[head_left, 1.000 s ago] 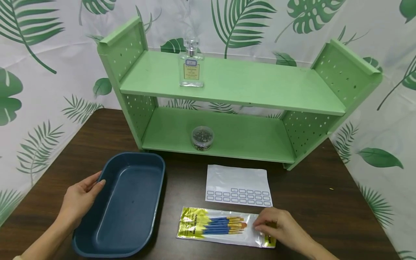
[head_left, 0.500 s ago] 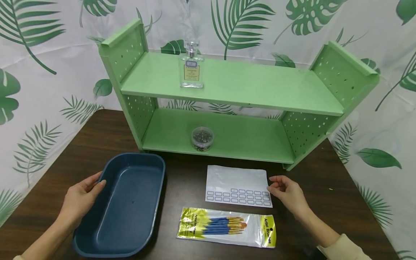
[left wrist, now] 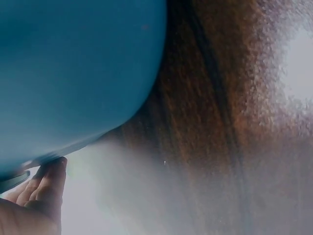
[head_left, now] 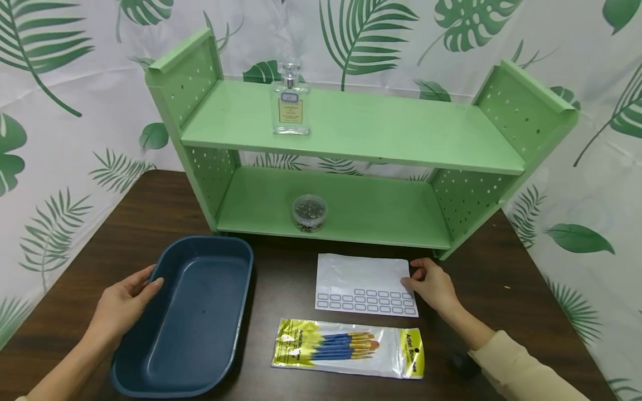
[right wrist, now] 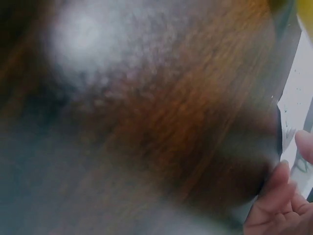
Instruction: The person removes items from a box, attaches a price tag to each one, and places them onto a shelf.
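Note:
My left hand [head_left: 122, 303] grips the left rim of a dark blue plastic tub [head_left: 193, 317], thumb over the edge. In the left wrist view the fingers [left wrist: 51, 188] lie against the outside of the tub [left wrist: 73, 73]. On the right, my right hand [head_left: 432, 285] pinches the right edge of a white label sheet [head_left: 358, 273], which has rows of small blue-framed labels along its lower part. The right wrist view shows thumb and fingertips at the border of the sheet [right wrist: 296, 93]. Below it lies a flat packet of artist brushes [head_left: 346, 348] with yellow ends.
A green two-tier shelf [head_left: 391, 131] stands behind. Its upper board carries a glass perfume bottle [head_left: 290, 108]; a clear round tub of small metal pieces [head_left: 310, 213] sits on the lower one. Leaf-patterned cloth [head_left: 115, 55] hangs around the dark wooden table [head_left: 501, 301].
My right hand has left the brush packet and moved up to the right edge of the label sheet, which it now pinches. The left hand stays on the tub's rim.

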Demonstrator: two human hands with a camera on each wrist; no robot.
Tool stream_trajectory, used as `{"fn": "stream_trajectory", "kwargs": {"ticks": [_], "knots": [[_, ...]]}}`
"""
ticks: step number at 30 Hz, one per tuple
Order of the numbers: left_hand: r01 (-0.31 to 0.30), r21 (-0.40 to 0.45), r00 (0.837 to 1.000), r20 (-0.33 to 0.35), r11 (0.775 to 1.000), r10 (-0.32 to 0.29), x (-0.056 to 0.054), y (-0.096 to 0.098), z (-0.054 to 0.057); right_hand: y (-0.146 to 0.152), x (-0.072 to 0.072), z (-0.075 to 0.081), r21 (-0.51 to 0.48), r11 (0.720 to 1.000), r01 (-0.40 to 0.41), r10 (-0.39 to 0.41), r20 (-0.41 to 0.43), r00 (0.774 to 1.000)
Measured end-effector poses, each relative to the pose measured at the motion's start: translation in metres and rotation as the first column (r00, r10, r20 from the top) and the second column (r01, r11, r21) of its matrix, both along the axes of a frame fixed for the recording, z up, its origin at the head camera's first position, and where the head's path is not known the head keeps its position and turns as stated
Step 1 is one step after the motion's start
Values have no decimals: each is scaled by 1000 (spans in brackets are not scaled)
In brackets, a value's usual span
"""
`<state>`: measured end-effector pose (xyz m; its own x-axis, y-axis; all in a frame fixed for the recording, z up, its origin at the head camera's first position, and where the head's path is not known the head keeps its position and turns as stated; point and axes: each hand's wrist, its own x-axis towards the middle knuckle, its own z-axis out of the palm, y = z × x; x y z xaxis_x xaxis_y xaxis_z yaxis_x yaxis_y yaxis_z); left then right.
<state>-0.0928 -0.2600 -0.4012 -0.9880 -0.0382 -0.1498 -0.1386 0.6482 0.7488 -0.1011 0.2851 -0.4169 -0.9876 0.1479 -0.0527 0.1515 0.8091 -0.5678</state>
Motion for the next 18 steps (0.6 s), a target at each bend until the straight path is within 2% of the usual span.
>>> {"fn": "stream_trajectory", "kwargs": {"ticks": [4,7,9,12,14,18], "knots": [[7,2,1000,-19,1000,-7,0,-2,2,-3,-3,0,51,999,8,-10,37,999],[10,-12,996,-92,1000,-11,-1,-4,6,-4,-4,2,64,998,12,-15,52,999],[-2,-17,986,-165,1000,-1,-3,-4,12,-4,-4,2,64,998,12,-16,58,998],[-18,-11,966,-259,1000,15,-6,2,25,-4,-4,3,59,998,14,-18,69,997],[-11,11,955,-297,1000,13,-6,11,36,-4,-3,3,54,998,16,-20,74,997],[80,82,953,-300,993,-52,-4,42,62,-4,-3,2,48,999,20,-24,77,997]]}}
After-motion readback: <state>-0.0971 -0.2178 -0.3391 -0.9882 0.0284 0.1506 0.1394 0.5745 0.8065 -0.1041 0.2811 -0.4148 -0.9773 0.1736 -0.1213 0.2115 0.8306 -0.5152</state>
